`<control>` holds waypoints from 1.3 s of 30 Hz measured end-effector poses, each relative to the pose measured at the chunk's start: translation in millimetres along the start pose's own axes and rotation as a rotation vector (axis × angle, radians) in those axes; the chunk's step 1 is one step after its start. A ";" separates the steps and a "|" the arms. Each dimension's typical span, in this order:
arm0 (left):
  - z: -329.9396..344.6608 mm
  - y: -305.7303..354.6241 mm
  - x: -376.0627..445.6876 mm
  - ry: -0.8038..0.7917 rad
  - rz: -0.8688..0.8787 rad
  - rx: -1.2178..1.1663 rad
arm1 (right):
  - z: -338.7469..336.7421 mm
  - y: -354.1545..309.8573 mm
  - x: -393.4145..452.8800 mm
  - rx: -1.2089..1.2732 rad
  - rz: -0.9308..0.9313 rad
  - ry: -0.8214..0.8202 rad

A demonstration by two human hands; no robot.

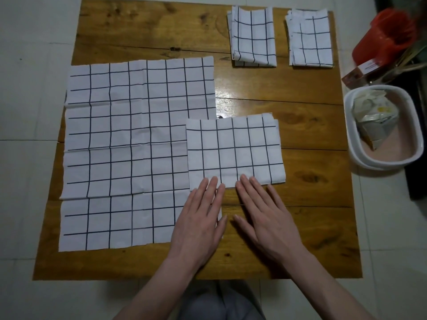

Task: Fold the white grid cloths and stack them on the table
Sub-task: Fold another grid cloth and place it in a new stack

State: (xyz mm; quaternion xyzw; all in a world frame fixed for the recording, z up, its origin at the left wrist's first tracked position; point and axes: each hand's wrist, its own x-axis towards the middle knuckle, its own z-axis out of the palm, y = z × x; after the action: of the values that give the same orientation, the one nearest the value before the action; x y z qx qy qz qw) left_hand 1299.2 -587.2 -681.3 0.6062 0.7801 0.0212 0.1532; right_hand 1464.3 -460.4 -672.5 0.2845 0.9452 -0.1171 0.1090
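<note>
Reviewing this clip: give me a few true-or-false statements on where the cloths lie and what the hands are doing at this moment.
1. Two folded cloths, one beside the other, lie at the table's far edge. True.
2. The left hand grips a cloth corner. False: its fingers lie straight, tips on the half-folded cloth.
3. The big cloth lies spread open. True.
4. The right hand is a fist. False: it lies flat.
5. The white tub sits on the table. False: it stands on the floor beside it.
</note>
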 end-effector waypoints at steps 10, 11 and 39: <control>-0.2 -10.0 -1.8 -0.034 0.009 -0.008 | 3.9 30.7 -26.6 0.034 0.258 0.028; -0.7 -9.9 -1.9 -0.034 0.008 -0.008 | 3.9 28.2 -26.0 0.037 0.276 0.044; -5.7 39.5 -14.9 -0.050 0.003 0.038 | -48.6 29.8 11.3 0.761 0.940 0.184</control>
State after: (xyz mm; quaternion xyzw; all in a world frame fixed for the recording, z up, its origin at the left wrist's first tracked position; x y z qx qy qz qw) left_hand 1338.1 -590.1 -664.1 0.6104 0.7755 -0.0086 0.1613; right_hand 1465.2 -416.7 -634.2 0.6993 0.6158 -0.3606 -0.0425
